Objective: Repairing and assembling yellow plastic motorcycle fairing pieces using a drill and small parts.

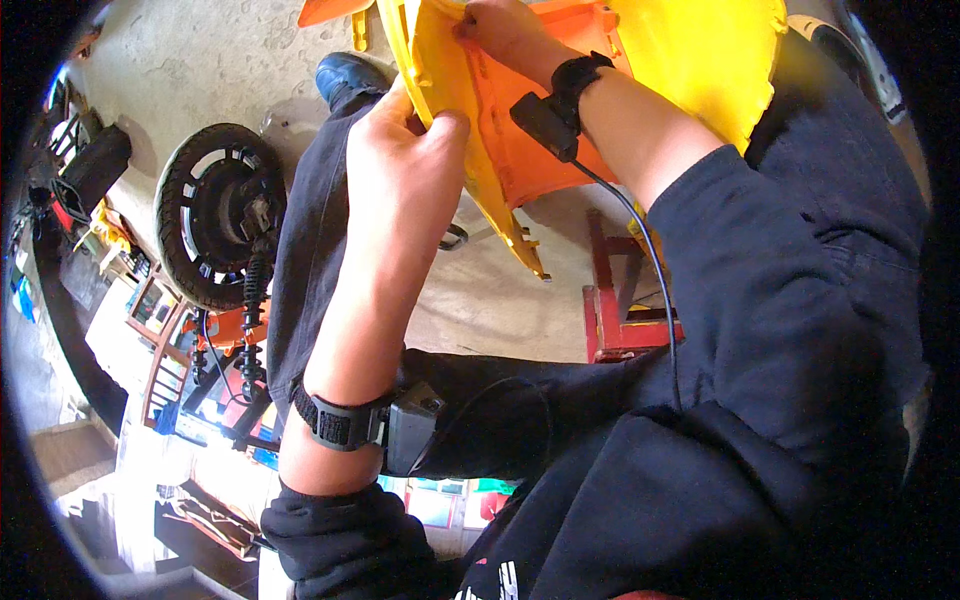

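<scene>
- Head view, hands: left hand (405, 150) pinches the edge of a yellow panel (440, 75), thumb on the near side, fingers passing behind. Right hand (500, 28) is curled beside the inner side of that panel, near the upper border; whether it grips anything cannot be told.
- Head view, work: the yellow panel is raised in front of the person, above the concrete floor (510, 325). An orange panel (545, 140) lies between it and a broad yellow section (700, 55) to the right.
- Head view, step: judged to be the handling or fitting of bodywork parts, the left hand steadying while the right works at the inner side. Direction of the work, joining or parting, is not established.
- Head view, next move: in this inspector's judgement it calls for a firm left hold and even pressure near the seam; the thin edge may flex.
- Head view, limits: the upper border cuts off the panels. Left fingertips and the right hand's contact point are hidden. Whether the yellow areas form one piece is undetermined. Clutter beyond the wheel (220, 215) is distorted and overexposed.
</scene>
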Tool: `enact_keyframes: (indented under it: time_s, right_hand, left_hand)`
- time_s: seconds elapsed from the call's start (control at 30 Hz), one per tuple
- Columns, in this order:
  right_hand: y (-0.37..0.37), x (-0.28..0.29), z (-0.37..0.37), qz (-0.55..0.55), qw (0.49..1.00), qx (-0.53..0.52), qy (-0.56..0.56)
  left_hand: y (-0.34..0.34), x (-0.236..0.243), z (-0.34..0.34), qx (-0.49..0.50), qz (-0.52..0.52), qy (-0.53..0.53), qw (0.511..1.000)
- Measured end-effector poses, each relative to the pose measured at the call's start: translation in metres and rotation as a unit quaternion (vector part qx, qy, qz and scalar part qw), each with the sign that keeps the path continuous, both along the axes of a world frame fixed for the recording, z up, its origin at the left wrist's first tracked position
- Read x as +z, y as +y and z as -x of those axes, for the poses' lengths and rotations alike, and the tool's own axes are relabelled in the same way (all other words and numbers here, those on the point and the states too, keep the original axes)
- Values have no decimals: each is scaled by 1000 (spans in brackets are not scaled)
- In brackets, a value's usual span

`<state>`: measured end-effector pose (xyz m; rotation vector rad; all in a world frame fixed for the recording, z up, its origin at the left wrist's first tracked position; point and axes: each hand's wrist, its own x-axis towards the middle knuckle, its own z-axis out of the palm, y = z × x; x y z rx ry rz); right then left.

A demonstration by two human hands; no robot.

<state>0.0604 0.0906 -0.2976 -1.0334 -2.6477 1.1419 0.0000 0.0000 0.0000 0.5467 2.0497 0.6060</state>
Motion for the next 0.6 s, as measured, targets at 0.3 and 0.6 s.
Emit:
enact_keyframes:
  time_s: [0.3,0.6]
  right_hand:
    - [-11,14,4,59,998,22,15]
    - [-4,-14,3,40,996,-10,84]
  left_hand:
    - [-5,4,3,0,19,7,1000]
    - [1,2,3,-15,31,23,999]
